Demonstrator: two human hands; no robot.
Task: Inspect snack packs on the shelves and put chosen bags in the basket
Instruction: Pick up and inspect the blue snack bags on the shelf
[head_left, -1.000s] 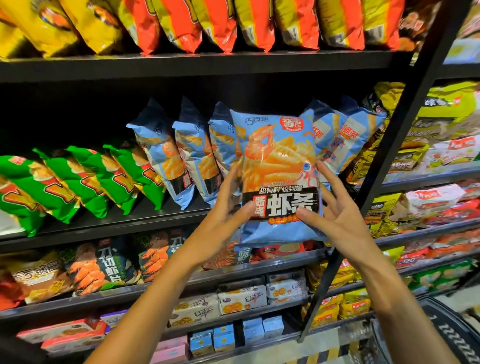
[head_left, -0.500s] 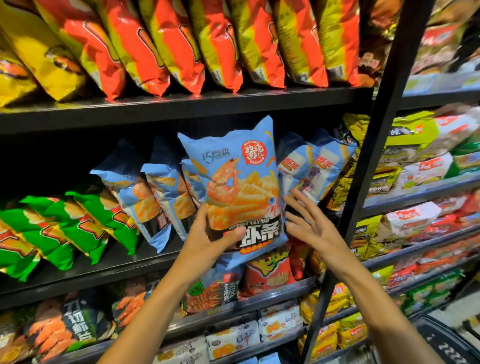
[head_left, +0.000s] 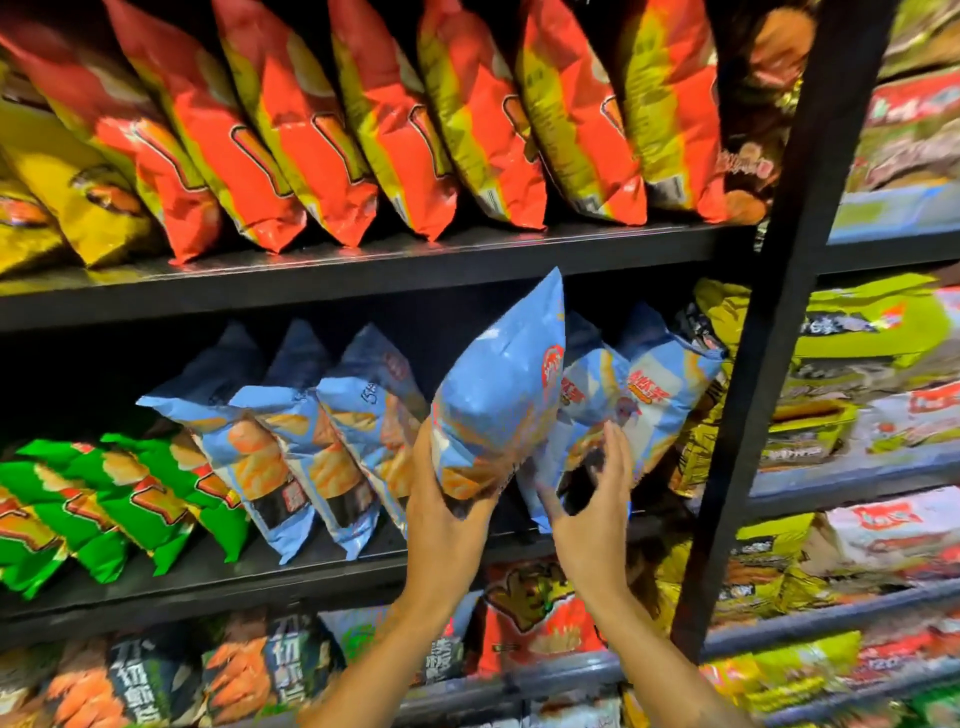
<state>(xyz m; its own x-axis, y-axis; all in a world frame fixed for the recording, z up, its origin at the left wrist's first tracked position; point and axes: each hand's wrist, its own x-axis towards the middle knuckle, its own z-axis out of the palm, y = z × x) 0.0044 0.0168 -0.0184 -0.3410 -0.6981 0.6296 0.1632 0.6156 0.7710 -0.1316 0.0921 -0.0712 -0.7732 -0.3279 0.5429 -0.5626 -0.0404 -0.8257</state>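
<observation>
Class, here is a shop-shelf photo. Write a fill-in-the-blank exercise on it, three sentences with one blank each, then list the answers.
1. The left hand grips the bottom of a ____ snack bag.
2. The right hand holds ____.
3. On the shelf above stand mostly red-and-____ bags.

Answers: blue; nothing; yellow

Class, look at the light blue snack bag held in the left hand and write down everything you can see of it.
The light blue snack bag is a puffed, glossy foil-like pack with a crimped top seal, a round red logo near its right edge and orange snack artwork low down. It is tilted, top corner pointing up and right, turned partly edge-on. The left hand grips its lower end in front of the middle shelf's row of matching blue bags. The right hand is beside it; whether it touches is unclear.
</observation>
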